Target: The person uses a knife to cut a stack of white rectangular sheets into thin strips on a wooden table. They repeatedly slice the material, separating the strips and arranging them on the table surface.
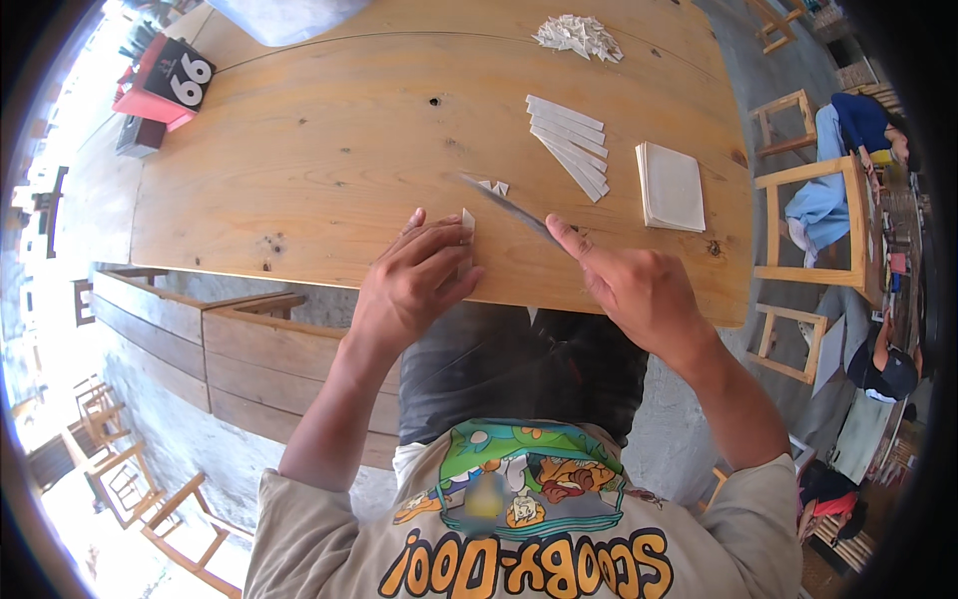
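Observation:
My left hand (pixel 424 265) rests at the table's near edge, its fingers pressed on a narrow white strip (pixel 467 228) that lies upright in view. My right hand (pixel 624 275) grips a long thin metal blade (pixel 509 205), its tip reaching left above that strip; the handle is hidden in my fingers. Small white triangular pieces (pixel 494 188) lie just beyond the blade. Farther up are a fanned group of white strips (pixel 567 145), a stack of pale square sheets (pixel 671 185) to the right and a pile of small white pieces (pixel 577 38) at the back, all on the wooden table (pixel 349 110).
A black-and-red holder (pixel 150 85) stands on the table's far left, a pale object (pixel 279 15) at the back. Wooden benches (pixel 249 349) are below left. Wooden chairs (pixel 808 220) and several people (pixel 848 130) occupy the right side.

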Motion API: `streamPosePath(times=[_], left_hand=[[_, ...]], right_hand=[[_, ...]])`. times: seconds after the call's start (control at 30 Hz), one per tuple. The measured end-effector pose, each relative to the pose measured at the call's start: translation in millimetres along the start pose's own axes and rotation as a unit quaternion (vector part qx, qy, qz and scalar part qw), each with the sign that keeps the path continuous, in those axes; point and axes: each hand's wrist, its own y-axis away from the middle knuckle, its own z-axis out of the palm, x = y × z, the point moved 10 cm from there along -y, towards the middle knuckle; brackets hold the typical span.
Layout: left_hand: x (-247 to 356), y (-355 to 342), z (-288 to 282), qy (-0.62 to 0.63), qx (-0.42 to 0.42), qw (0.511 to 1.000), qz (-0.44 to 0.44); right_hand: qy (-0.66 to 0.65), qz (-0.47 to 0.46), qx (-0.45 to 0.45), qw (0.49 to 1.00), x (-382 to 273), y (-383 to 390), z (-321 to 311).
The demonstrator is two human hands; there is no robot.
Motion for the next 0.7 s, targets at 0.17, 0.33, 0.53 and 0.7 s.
streamPosePath(times=[0.17, 0.33, 0.53, 0.7], left_hand=[[-3.2, -0.1, -1.2, 0.009, -0.016, 1.000, 0.008], [-6.3, -2.7, -2.9, 0.019, -0.032, 0.999, 0.016], [-11.6, -4.6, -4.8, 0.036, -0.052, 0.998, 0.015], [-13.7, -4.5, -5.7, 0.043, -0.058, 0.997, 0.011]], right_hand=[[0.006, -0.077, 0.025, 0.997, -11.2, 5.4, -2.4], [0.035, -0.103, 0.007, 0.994, -10.6, 5.0, -1.5], [0.040, -0.119, -0.007, 0.992, -7.4, -0.4, -2.5], [0.070, -0.125, -0.007, 0.990, -6.6, -1.1, -1.3]])
